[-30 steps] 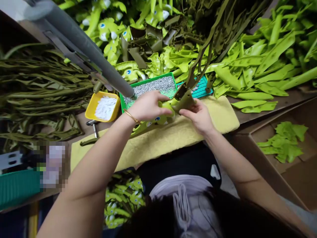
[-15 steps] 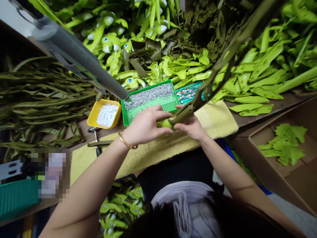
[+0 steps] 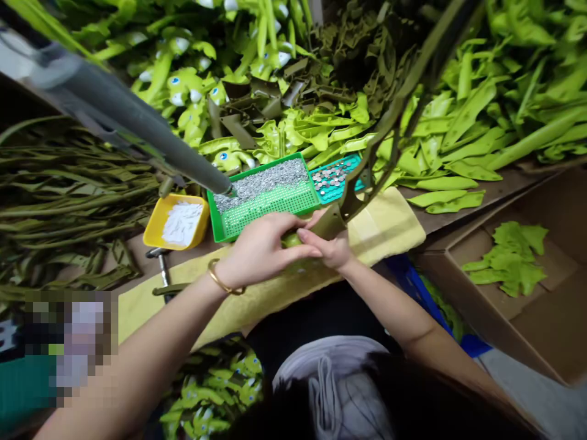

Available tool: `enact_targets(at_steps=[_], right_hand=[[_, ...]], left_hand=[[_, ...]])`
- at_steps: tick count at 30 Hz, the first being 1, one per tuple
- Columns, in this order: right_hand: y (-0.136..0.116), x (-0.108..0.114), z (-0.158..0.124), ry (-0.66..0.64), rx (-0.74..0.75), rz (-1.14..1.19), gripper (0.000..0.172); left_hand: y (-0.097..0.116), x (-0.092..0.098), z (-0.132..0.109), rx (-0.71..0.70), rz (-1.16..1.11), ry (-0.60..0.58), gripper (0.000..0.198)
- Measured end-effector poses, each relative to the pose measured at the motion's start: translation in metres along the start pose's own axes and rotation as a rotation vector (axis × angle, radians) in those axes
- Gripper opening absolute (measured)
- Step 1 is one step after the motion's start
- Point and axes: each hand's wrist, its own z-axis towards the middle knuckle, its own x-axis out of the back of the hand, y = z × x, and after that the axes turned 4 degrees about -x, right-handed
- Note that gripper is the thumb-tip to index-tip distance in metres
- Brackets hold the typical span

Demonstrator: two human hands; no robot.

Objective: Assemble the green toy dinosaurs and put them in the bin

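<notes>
My left hand [image 3: 261, 250] is closed around a lime-green plastic piece [image 3: 290, 239], mostly hidden by the fingers. My right hand [image 3: 332, 247] grips the wide end of a long olive-green plastic part [image 3: 329, 222], its thumb on the near side. From there the olive part reaches up to the far right, out of the top of the view. Both hands meet over a yellow towel [image 3: 373, 229], and the two pieces touch or join between them. Just beyond stands a green perforated tray [image 3: 270, 208] holding many small silver metal pieces.
A teal tray [image 3: 328, 194] holds small round metal pieces. Left are a yellow tub [image 3: 153, 223] of white bits and a hammer [image 3: 162, 263]. A grey tube [image 3: 137, 116] slants over the bench. Lime parts [image 3: 477, 116] are heaped behind; a cardboard box [image 3: 486, 293] stands right.
The view has shifted, so bench things sit further left. My hands have come closer together, and my right thumb now lies further over the joint between the lime and olive pieces.
</notes>
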Motion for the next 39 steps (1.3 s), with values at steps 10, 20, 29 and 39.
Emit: enact_targets(at_steps=[10, 20, 29, 39], right_hand=[[-0.01, 0.01, -0.002, -0.119, -0.221, 0.109, 0.04], [-0.069, 0.176, 0.056, 0.263, 0.109, -0.983, 0.04], [-0.051, 0.158, 0.061, 0.457, 0.278, -0.754, 0.043], [-0.036, 0.062, 0.03, 0.303, -0.228, 0.766, 0.026]], left_hand=[[0.01, 0.008, 0.022, -0.004, 0.232, -0.245, 0.07], [-0.01, 0.012, 0.047, 0.184, 0.217, -0.467, 0.053], [0.013, 0.003, 0.063, 0.173, 0.166, -0.336, 0.034], [0.032, -0.047, 0.051, 0.189, -0.244, 0.142, 0.058]])
